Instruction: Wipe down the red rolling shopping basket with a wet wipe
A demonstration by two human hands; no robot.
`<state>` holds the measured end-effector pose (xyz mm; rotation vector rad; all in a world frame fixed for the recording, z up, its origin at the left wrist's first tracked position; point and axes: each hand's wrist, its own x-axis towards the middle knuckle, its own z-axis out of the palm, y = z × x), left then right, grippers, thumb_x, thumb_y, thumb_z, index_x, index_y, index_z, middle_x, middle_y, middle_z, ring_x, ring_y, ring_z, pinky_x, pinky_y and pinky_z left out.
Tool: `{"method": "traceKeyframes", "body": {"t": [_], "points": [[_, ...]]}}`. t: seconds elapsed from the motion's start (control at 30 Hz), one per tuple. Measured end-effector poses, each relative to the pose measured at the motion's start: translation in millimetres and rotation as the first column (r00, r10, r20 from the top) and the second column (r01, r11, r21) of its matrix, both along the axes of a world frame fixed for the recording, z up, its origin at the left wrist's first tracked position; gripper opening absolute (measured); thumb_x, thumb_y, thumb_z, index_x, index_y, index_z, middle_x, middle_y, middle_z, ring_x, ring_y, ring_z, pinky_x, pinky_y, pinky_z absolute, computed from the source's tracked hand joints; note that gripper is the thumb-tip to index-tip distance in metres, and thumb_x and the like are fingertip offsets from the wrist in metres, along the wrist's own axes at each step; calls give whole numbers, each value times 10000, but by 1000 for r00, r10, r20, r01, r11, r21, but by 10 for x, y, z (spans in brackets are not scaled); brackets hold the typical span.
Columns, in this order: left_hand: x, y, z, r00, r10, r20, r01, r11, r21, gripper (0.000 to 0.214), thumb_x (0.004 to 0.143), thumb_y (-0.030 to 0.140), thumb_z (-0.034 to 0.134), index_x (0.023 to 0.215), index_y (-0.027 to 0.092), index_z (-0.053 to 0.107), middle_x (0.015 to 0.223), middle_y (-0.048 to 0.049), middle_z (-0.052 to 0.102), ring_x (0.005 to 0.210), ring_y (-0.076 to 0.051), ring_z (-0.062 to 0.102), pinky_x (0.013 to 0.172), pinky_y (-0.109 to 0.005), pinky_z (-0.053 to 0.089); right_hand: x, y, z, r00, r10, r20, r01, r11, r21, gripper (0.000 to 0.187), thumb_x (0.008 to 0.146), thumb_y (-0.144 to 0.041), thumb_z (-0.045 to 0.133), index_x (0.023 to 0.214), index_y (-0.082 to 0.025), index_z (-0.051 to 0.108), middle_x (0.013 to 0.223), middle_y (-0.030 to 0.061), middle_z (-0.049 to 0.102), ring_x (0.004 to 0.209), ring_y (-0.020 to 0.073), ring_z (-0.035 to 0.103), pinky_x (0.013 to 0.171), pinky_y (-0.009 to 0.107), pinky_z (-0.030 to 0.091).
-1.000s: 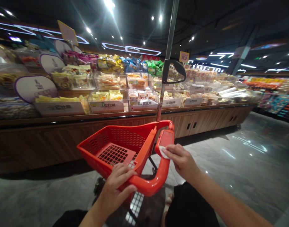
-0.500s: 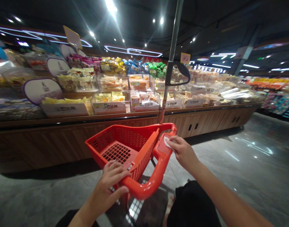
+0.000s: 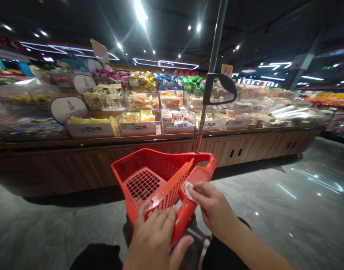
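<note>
A red plastic shopping basket [image 3: 141, 183] on a trolley sits low in the middle of the view, with a grid floor and mesh sides. My right hand [image 3: 214, 210] pinches a white wipe [image 3: 189, 191] and presses it on the basket's flat red handle [image 3: 196, 180]. My left hand [image 3: 155, 236] grips the near side of the basket's red rim, hiding part of it. A grey metal pole [image 3: 214, 52] rises from the basket, with a black loop grip [image 3: 219, 88] on it.
A long wood-fronted display counter [image 3: 245, 146] runs ahead, with clear bins of packaged snacks and bakery goods. A polished grey floor [image 3: 301, 195] spreads to the right, and colourful shelving [image 3: 335, 105] stands at the far right.
The wipe has slid along the handle toward me. My left hand has moved over the near rim and appears larger. The whole view has shifted slightly.
</note>
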<state>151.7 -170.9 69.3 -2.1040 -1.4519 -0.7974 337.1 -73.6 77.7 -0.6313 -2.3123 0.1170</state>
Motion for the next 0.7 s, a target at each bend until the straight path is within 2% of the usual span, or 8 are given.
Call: {"method": "traceKeyframes", "body": {"t": [0.1,0.17,0.3,0.37,0.43,0.57,0.63,0.7], "points": [[86,-10,-52,999,43,-23,-44,997,-59,346,788,410,589,1074,215,594,839,-11,714,745,-188,648,913,-416,376,-13,-6,68,995,33,91,-34,999,17,430,828,-49,441,1200,-215,580,1063,92,615,912,219,557,770,343,513],[56,-28,-79,998,42,-39,-44,998,-45,325,795,378,585,1076,216,591,818,7,713,727,-173,648,906,-402,363,13,105,128,989,16,148,-22,999,37,395,847,-66,468,1185,-230,591,1077,78,621,942,222,551,796,345,500],[-14,-79,-44,999,4,-40,-2,999,50,266,814,381,556,1008,207,612,797,20,720,677,-154,646,890,-371,349,58,395,234,966,-161,204,153,987,55,290,847,-89,543,1077,-233,645,1042,73,633,936,227,557,788,348,493],[-26,-102,-12,1000,-6,-24,7,997,72,265,824,384,543,1005,204,615,797,16,724,673,-150,647,879,-352,357,11,404,259,955,-201,219,192,979,62,268,840,-90,562,1057,-219,653,1011,84,637,904,228,557,762,348,494],[-38,-122,5,1000,-13,-18,14,998,65,270,823,377,547,1023,208,613,803,17,726,681,-147,648,879,-339,363,-81,289,259,964,-150,218,138,988,67,259,857,-111,555,1082,-206,643,1012,89,636,908,229,546,778,350,488],[-84,-167,-14,998,-18,-52,20,999,45,278,810,363,573,1042,214,613,829,23,727,694,-140,651,894,-338,353,-223,-4,237,973,44,225,-55,998,41,306,881,-135,530,1171,-209,599,1089,74,619,940,218,527,826,340,467],[-98,-189,-28,998,-27,-50,29,999,46,273,819,363,566,1042,212,616,836,27,727,697,-131,652,907,-335,343,-206,-13,243,968,64,241,-73,997,29,320,878,-131,534,1178,-221,598,1099,66,618,936,209,524,824,335,461],[-99,-204,-29,1000,-20,-1,20,999,39,246,853,358,526,1029,218,622,849,29,726,708,-121,654,929,-334,329,-143,84,262,969,2,248,-9,1000,28,313,876,-127,539,1163,-226,609,1079,64,624,928,203,522,819,333,454]]}}
